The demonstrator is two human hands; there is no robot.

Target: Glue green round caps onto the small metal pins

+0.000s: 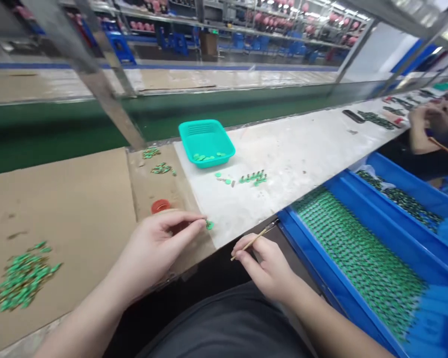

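L hand (160, 243): grip pinched together, thumb + forefinger tips on one small green part (209, 224) lying on the bench (302, 149), right at the fingertips. R hand (269, 266): grip clamped on a thin stick (252, 242). Its tip points up and right of that grip, clear of the part.

Just beyond the L grip: red cap (161, 205). Further out from both grips: tray (206, 141) w/ a few greens in it, and a short row (254, 177) beside it. Far left of the L grip: a pile (20, 281) on cardboard (78, 209). Right of the R grip: a bin (358, 258) packed in rows.

Judgement: one part in hand, only a handful loose near the tray, so this batch looks mostly through. Can't tell whether the pile is finished or waiting.
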